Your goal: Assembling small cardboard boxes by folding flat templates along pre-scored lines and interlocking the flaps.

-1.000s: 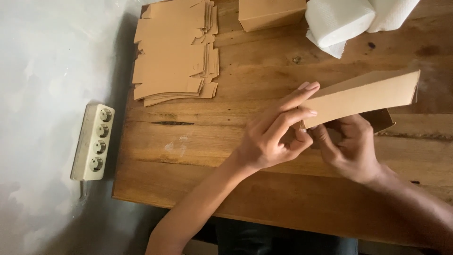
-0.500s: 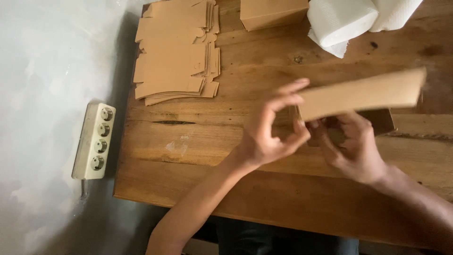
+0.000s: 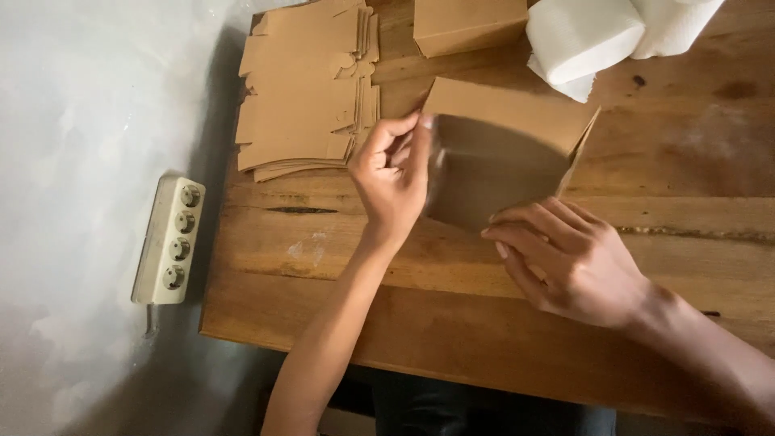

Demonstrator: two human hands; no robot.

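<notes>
A worn brown wooden table [image 3: 323, 242] stands against a pale grey floor, on which a cream four-socket power strip [image 3: 169, 241] lies just beside the table's left edge. At the middle of the table, both hands hold a brown cardboard box blank [image 3: 500, 153], opened into a sleeve with its shaded interior facing the camera. The left hand [image 3: 393, 179] grips the sleeve's left edge, fingers curled and pinched on the card. The right hand [image 3: 569, 260] is partly open, its fingertips [image 3: 517, 222] touching the sleeve's lower right edge. A stack of flat brown cardboard blanks [image 3: 307, 89] lies at the table's far left. A folded brown cardboard box [image 3: 468, 24] and white tissue rolls [image 3: 597, 36] sit along the far edge.
</notes>
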